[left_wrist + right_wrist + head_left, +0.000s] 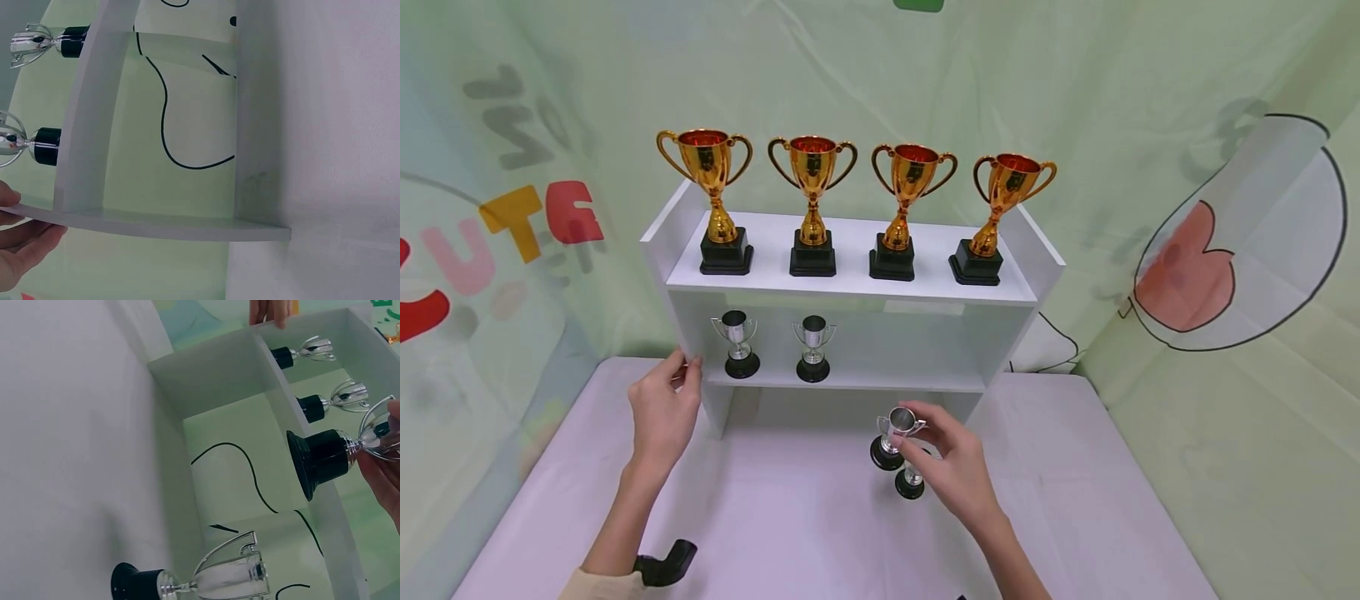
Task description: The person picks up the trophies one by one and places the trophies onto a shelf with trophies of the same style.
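Observation:
My right hand (953,467) pinches a small silver trophy (887,453) by its cup, holding it in the air in front of the lower shelf, black base downward. Below it, a second silver trophy (910,485) stands on the table, partly hidden by the hand in the head view; the right wrist view shows its cup (231,578). My left hand (662,408) grips the left side panel of the white shelf unit (857,383), fingers (39,247) on its outer face. Two silver trophies, left (741,350) and right (813,354), stand on the middle shelf's left half.
Several gold trophies with black bases, such as the leftmost one (722,208), line the top shelf. A black angled object (667,565) lies by my left forearm on the white-covered table (805,533). Printed curtains (1210,433) hang behind and at the sides.

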### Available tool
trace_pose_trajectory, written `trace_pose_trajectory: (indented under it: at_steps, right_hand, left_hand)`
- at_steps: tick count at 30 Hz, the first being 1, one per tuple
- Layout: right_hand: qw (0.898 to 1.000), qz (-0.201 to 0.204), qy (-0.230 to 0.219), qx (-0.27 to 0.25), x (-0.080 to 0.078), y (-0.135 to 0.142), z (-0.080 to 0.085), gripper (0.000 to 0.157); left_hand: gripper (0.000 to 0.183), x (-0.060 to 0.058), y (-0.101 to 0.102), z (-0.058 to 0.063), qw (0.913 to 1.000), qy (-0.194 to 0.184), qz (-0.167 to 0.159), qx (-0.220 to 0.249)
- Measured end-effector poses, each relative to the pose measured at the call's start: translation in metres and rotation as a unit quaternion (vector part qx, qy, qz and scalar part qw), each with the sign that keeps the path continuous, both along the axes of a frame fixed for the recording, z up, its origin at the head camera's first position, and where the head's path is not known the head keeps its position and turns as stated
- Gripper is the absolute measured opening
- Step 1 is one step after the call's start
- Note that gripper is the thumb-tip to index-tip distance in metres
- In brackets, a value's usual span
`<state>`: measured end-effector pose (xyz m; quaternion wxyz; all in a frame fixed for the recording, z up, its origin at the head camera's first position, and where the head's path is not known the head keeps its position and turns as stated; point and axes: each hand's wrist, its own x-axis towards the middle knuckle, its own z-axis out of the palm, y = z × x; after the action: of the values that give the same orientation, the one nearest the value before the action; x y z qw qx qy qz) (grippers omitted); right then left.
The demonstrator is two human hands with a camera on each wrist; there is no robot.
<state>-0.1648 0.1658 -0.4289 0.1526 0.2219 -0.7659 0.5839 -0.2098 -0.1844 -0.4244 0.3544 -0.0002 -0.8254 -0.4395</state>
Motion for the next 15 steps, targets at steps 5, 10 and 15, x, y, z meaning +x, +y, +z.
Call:
trace_pose_trajectory:
  at_steps: [5,10,15]
  right_hand:
    - [1.0,0.006,-0.006,-0.005,-0.009,-0.002,0.008,0.036]
    - [1.0,0.004,-0.031,-0.001,-0.014,-0.004,0.018,0.038]
    - [0.999,0.0,-0.038,0.003,-0.02,-0.006,0.027,0.039]
  left_hand:
    - [0.015,0.0,0.0,0.0,1.0,0.002,-0.002,0.0]
    - [0.016,0.0,-0.001,0.0,1.0,0.001,0.003,0.0]
    - [0.015,-0.001,0.0,-0.001,1.0,0.002,0.002,0.003]
